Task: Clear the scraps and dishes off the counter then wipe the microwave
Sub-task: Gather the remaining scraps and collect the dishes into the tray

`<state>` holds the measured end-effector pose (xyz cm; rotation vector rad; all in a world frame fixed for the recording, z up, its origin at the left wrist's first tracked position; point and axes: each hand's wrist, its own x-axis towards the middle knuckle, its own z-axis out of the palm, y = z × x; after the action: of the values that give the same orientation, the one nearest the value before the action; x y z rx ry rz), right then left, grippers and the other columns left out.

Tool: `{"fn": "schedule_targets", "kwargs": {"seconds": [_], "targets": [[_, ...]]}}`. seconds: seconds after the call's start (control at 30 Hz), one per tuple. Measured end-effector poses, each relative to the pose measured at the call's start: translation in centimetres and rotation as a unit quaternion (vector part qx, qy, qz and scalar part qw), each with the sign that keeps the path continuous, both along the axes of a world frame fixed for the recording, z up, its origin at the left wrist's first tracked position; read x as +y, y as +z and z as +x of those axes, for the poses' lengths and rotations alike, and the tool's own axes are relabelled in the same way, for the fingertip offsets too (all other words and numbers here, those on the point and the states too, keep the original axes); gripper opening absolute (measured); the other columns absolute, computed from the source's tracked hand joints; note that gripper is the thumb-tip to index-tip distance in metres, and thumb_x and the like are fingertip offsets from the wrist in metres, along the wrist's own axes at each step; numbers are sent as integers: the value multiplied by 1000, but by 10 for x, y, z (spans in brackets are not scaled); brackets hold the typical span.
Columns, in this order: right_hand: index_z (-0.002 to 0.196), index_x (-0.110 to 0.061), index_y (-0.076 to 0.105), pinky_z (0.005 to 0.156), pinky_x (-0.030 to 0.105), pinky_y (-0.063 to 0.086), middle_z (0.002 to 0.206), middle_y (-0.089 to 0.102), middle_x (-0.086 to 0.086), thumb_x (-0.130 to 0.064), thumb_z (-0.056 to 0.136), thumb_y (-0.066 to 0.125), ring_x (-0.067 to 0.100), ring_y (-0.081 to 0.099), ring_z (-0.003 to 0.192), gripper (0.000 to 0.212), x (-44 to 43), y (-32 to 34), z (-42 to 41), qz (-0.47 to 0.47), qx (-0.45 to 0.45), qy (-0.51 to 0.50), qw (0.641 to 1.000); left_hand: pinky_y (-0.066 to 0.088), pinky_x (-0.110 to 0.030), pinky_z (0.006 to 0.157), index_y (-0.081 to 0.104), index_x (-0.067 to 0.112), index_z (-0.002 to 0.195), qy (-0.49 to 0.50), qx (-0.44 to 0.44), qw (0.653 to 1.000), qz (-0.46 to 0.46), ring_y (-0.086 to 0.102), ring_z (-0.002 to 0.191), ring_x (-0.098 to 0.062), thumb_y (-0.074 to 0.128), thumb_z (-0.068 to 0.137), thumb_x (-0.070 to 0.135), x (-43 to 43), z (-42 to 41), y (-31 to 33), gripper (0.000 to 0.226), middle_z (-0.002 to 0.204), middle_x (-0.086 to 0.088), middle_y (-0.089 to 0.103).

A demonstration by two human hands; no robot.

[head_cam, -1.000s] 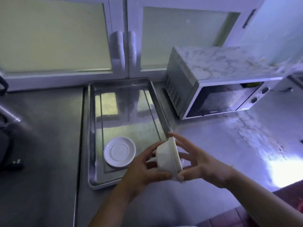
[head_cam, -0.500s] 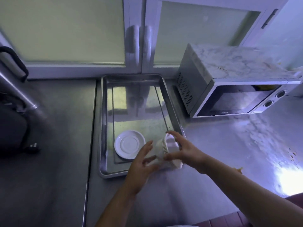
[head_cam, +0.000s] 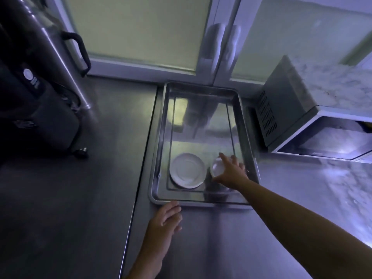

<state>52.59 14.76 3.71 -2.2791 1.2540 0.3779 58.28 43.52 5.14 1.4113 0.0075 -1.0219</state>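
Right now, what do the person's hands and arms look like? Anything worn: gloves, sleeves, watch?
Left hand and right hand are bare, with no gloves. The left forearm and right forearm are bare too, with no sleeve in view up to the frame edge. No watch, ring or wristband shows, though the light is dim and the right hand is slightly blurred.
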Motion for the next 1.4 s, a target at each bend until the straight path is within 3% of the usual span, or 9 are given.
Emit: {"fn": "schedule_targets", "kwargs": {"seconds": [0.1, 0.23, 0.37, 0.5, 0.6, 0.83, 1.13, 1.3, 1.4], "targets": [[155, -48, 4, 114, 64, 23, 167, -2, 3, -53, 70, 83, 42, 5, 151, 116, 2, 11, -10, 11, -19, -36, 999, 52, -35, 86, 67, 14, 114, -12, 4, 1000, 2, 64, 107, -23, 59, 94, -3, -10, -3, -5, 27, 114, -7, 71], [156, -32, 28, 115, 50, 33, 160, 24, 8, -48, 81, 77, 33, 32, 143, 91, 9, 46, -54, 19, -161, -125, 979, 54, -33, 87, 69, 19, 111, -60, -18, 998, -15, 65, 101, -17, 62, 95, 6, -43, -11, 6, 22, 107, -2, 73], [136, -23, 57, 97, 31, 42, 139, 50, 2, -31, 89, 74, 17, 51, 122, 50, 32, 82, -141, 54, -311, -250, 916, 55, -38, 87, 72, 23, 105, -95, -62, 993, -41, 67, 95, -16, 63, 94, 5, -84, -36, 31, 23, 100, 4, 75], [99, -24, 72, 79, 34, 54, 106, 73, 2, -16, 91, 71, 23, 68, 101, 11, 60, 94, -256, 61, -404, -369, 835, 54, -34, 80, 72, 20, 106, -163, -111, 979, -57, 68, 95, -13, 62, 94, 5, -121, -98, 52, 22, 104, 2, 75], [85, -16, 75, 77, 40, 50, 89, 74, 10, -2, 90, 68, 29, 69, 89, 16, 77, 87, -340, 64, -443, -456, 769, 52, -35, 78, 71, 16, 105, -215, -117, 969, -42, 65, 88, -16, 61, 94, 4, -145, -169, 58, 19, 99, -4, 73], [88, -3, 73, 51, 19, 49, 69, 71, 11, 7, 89, 64, 11, 64, 55, 14, 82, 98, -497, 53, -537, -503, 675, 51, -28, 67, 71, 12, 99, -354, -108, 929, -22, 64, 75, -14, 58, 95, 1, -185, -350, 55, 17, 89, -5, 71], [86, -9, 76, 73, 35, 48, 80, 75, 11, 5, 90, 64, 21, 66, 77, 19, 73, 86, -662, 15, -553, -589, 589, 53, -24, 65, 73, 10, 97, -487, -111, 866, 13, 65, 78, -15, 62, 92, -1, -231, -505, 53, 17, 86, -3, 74], [86, -11, 77, 61, 16, 52, 81, 77, 5, 4, 90, 65, 9, 71, 72, 19, 42, 79, -729, -14, -554, -627, 548, 52, -27, 71, 71, 10, 102, -538, -158, 828, 21, 64, 80, -16, 63, 92, 0, -317, -564, 51, 16, 90, -6, 72], [88, -18, 79, 72, 26, 56, 90, 77, 4, -2, 90, 67, 13, 71, 83, 20, 21, 74, -766, -29, -534, -643, 549, 50, -27, 72, 67, 10, 109, -568, -190, 801, 19, 61, 80, -15, 63, 93, 3, -391, -606, 39, 17, 97, -5, 68]]}}
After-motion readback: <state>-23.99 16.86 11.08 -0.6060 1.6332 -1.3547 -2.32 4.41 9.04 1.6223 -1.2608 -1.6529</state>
